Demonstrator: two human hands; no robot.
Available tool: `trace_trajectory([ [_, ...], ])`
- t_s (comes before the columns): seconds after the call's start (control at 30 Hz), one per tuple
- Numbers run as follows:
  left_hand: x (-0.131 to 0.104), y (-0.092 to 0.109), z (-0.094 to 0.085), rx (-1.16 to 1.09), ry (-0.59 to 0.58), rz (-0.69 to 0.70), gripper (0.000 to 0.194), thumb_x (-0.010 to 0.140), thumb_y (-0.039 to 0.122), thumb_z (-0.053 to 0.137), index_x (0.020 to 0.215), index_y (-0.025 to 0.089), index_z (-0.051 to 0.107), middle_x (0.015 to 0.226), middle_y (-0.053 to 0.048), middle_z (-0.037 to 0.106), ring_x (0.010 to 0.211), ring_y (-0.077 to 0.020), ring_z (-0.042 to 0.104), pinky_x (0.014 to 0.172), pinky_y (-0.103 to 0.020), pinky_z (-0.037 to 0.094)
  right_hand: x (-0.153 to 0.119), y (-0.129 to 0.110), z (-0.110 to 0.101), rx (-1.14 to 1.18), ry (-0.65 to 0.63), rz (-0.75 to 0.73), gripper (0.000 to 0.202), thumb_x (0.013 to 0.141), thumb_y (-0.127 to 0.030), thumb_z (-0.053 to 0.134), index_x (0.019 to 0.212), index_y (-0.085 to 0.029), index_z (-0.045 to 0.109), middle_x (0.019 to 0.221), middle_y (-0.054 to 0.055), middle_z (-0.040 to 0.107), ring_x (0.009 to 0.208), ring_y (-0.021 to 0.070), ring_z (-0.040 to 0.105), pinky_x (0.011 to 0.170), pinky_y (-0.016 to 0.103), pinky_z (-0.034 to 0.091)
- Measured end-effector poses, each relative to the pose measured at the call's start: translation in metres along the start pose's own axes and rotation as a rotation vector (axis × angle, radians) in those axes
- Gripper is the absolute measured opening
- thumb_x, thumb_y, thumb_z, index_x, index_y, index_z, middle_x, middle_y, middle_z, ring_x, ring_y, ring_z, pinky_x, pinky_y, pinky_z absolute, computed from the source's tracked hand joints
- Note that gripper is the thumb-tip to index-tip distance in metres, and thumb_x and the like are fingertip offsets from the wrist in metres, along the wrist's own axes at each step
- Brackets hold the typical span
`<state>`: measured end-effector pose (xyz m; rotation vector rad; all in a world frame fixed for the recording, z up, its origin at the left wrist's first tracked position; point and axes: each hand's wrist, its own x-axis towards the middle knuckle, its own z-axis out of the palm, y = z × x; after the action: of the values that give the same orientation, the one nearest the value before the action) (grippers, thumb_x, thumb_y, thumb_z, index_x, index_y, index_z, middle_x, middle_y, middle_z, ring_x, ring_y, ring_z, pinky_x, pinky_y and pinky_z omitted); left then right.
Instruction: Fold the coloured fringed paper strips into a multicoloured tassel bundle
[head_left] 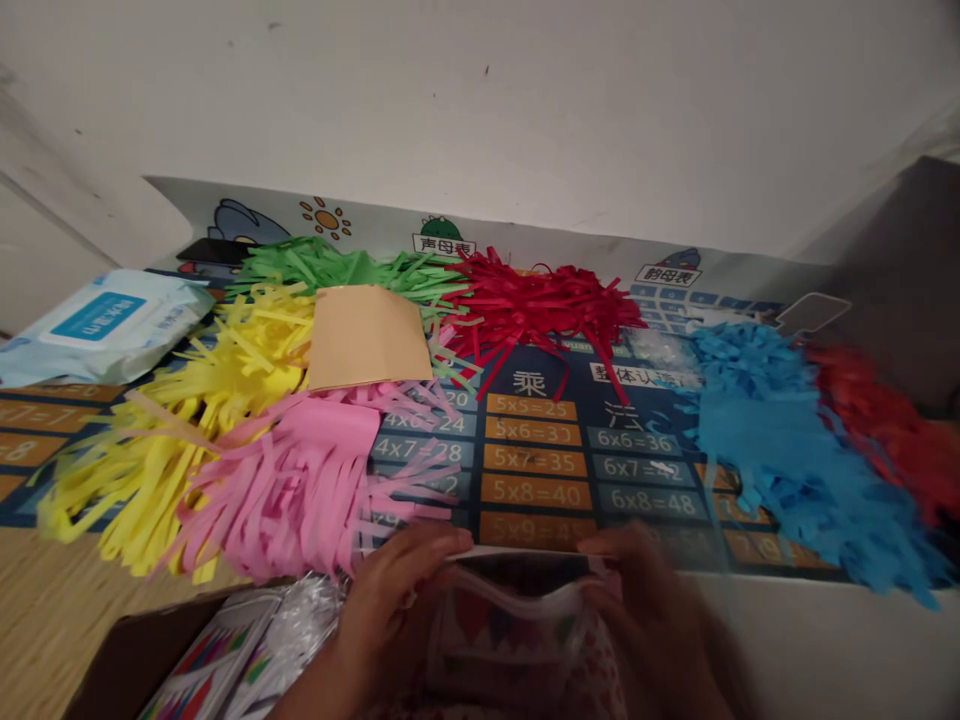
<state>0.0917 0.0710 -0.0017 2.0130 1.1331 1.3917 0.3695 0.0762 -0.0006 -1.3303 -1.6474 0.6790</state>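
My left hand (401,590) is closed on the left side of the mouth of a clear plastic bag (517,640), near the bottom middle. On the other side my right hand (645,600), blurred, grips the bag's right edge. The mouth of the bag gapes between them, and printed shapes show through its front. Just beyond the left hand lie pink paper strips (300,490), with yellow strips (255,350) beside them. A tan card (367,337) rests on the strips.
Green (322,265), red (540,300) and blue fringes (772,440) lie on the printed mat (536,460). A red bundle (885,430) is at the right. A wipes pack (105,325) sits at the left. An open box (142,640) holds printed packs at the lower left. A wall stands behind.
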Motion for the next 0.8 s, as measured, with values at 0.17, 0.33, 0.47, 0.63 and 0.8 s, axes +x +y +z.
trace_trajectory([
  [0.17, 0.008, 0.010, 0.001, -0.005, -0.039, 0.075, 0.028, 0.085, 0.007, 0.055, 0.103, 0.025, 0.065, 0.094, -0.006, 0.072, 0.099, -0.0211, 0.067, 0.083, -0.033, 0.056, -0.001, -0.002, -0.001, 0.169, -0.111, -0.137, 0.012, 0.084, -0.026, 0.067, 0.092, -0.031, 0.075, 0.103, 0.004, 0.071, 0.092, 0.0219, 0.069, 0.074, 0.033, 0.059],
  [0.33, 0.013, 0.023, 0.004, 0.014, -0.027, -0.179, 0.005, 0.082, 0.023, 0.065, 0.077, 0.022, 0.064, 0.099, -0.007, 0.073, 0.087, -0.0201, 0.069, 0.073, -0.027, 0.055, 0.003, -0.016, -0.003, 0.180, -0.073, 0.111, 0.015, 0.080, -0.036, 0.070, 0.073, -0.024, 0.075, 0.092, 0.007, 0.074, 0.084, 0.0241, 0.071, 0.070, 0.032, 0.059],
  [0.47, 0.017, 0.027, -0.003, 0.074, -0.164, -0.353, 0.015, 0.081, 0.033, 0.068, 0.094, 0.025, 0.070, 0.091, -0.004, 0.075, 0.082, -0.0206, 0.070, 0.072, -0.026, 0.056, 0.010, -0.027, -0.009, 0.110, -0.208, 0.243, 0.022, 0.074, -0.038, 0.074, 0.092, -0.027, 0.077, 0.092, 0.006, 0.076, 0.083, 0.0243, 0.072, 0.069, 0.028, 0.060],
  [0.63, 0.017, 0.034, -0.008, 0.063, -0.226, -0.498, 0.020, 0.083, 0.036, 0.064, 0.097, 0.024, 0.072, 0.090, -0.004, 0.075, 0.079, -0.0217, 0.070, 0.067, -0.025, 0.056, 0.008, -0.029, -0.012, -0.011, -0.196, 0.211, 0.018, 0.077, -0.042, 0.071, 0.086, -0.029, 0.079, 0.087, 0.004, 0.077, 0.079, 0.0228, 0.073, 0.073, 0.028, 0.060],
  [0.8, 0.019, 0.041, -0.009, 0.051, -0.217, -0.494, 0.016, 0.084, 0.035, 0.062, 0.092, 0.025, 0.072, 0.083, -0.002, 0.075, 0.073, -0.0195, 0.070, 0.065, -0.023, 0.056, 0.007, -0.032, -0.013, -0.005, -0.264, 0.115, 0.018, 0.082, -0.041, 0.066, 0.088, -0.030, 0.079, 0.084, 0.003, 0.077, 0.074, 0.0207, 0.073, 0.066, 0.024, 0.060],
])
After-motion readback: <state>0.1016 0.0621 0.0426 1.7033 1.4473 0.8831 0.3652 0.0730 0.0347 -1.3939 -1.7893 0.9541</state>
